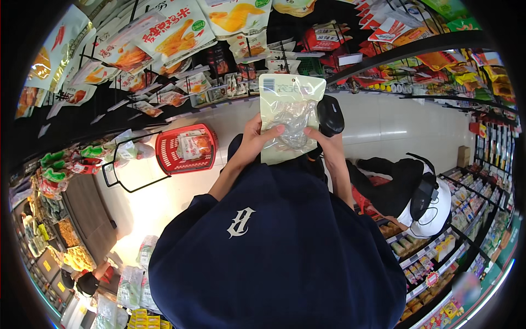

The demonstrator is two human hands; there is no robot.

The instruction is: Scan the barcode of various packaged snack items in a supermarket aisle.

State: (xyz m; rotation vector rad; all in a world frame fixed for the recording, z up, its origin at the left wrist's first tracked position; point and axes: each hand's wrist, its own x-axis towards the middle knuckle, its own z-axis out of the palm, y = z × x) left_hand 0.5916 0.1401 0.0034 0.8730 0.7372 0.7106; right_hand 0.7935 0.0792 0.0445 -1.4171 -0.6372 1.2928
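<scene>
Both hands hold a pale, partly see-through plastic food pouch (291, 94) upright in front of my chest. My left hand (263, 133) grips its left side, thumb lying across the front. On the other side, my right hand (322, 137) grips the right edge, its thumb on the see-through window. The fingers behind the pouch are hidden. Just beyond my right hand is a black rounded device (331, 116); what bears it cannot be told. A red plastic shopping basket (164, 158) with its black handle folded out stands on the floor to the left, with printed food packets (193, 146) in it.
Hooks with hanging snack pouches (176, 33) and a low shelf edge (230, 103) run across the front. A person in a white top (435, 209) bends at the shelves on the right. Another person (87, 283) is at the lower left. Bagged goods (130, 283) stand behind at left.
</scene>
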